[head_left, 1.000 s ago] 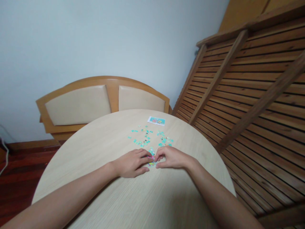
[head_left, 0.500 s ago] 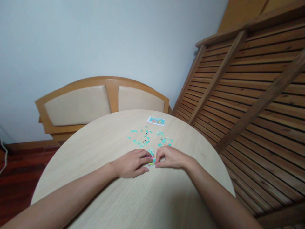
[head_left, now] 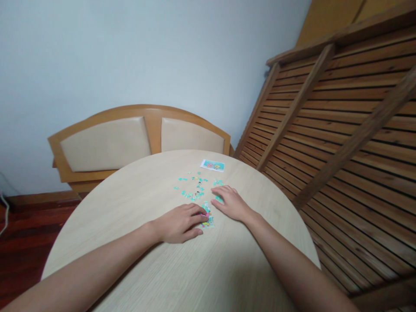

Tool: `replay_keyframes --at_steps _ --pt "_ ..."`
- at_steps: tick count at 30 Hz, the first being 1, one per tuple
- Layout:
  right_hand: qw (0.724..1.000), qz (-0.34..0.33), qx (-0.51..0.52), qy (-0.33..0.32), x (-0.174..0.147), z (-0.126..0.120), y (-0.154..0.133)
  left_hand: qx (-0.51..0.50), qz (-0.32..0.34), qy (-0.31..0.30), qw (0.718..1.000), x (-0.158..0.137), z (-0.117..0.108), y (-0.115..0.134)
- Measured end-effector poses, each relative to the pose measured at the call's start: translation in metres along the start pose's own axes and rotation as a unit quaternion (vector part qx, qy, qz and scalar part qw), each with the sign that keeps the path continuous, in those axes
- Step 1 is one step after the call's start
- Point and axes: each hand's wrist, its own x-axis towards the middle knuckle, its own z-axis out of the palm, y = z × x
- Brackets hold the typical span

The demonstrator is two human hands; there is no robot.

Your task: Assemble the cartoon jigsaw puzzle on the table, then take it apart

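Note:
My left hand (head_left: 182,223) lies flat on the table, fingers stretched out, its fingertips resting on the left part of a partly joined jigsaw puzzle (head_left: 208,220) in turquoise, pink and yellow. My right hand (head_left: 230,203) is over the right-hand group of loose puzzle pieces (head_left: 218,183), with thumb and fingers apart and nothing visible between them. It covers much of that group. Another scatter of loose turquoise puzzle pieces (head_left: 191,195) lies beyond the left hand, a few of them yellow or dark.
A small picture card (head_left: 212,165) lies near the far edge of the round wooden table (head_left: 136,186). Behind the table stands a padded wooden headboard (head_left: 107,143) against a pale wall. A slatted wooden panel (head_left: 325,130) leans at the right.
My right hand has left the joined puzzle's right edge and moved away from me to the loose pieces, its pinched fingers now apart. The left hand stays put.

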Motion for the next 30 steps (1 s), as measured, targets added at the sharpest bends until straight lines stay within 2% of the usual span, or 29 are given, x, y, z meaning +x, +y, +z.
replay_keyframes --at_steps 5,8,11,16,25,30 --pt "0.993 0.08 -0.067 -0.058 0.008 0.015 0.013 -0.001 0.003 0.008 1.0 0.0 0.001 0.0" --pt "0.991 0.077 -0.066 -0.083 0.012 0.019 0.013 -0.001 0.003 0.01 1.0 0.0 0.002 0.0" --pt "0.992 0.068 -0.066 -0.082 0.012 0.02 0.015 -0.004 0.004 0.016 1.0 0.0 0.002 0.0" --pt "0.989 0.111 -0.074 -0.067 0.013 0.02 0.021 0.001 0.001 0.008 1.0 0.0 0.001 0.001" --pt "0.999 -0.004 -0.022 -0.036 0.003 0.008 0.01 0.003 0.0 0.012 1.0 0.0 0.002 -0.001" --pt "0.998 -0.046 0.011 -0.028 -0.004 -0.001 0.004 -0.004 0.008 0.019 1.0 0.0 0.001 0.0"
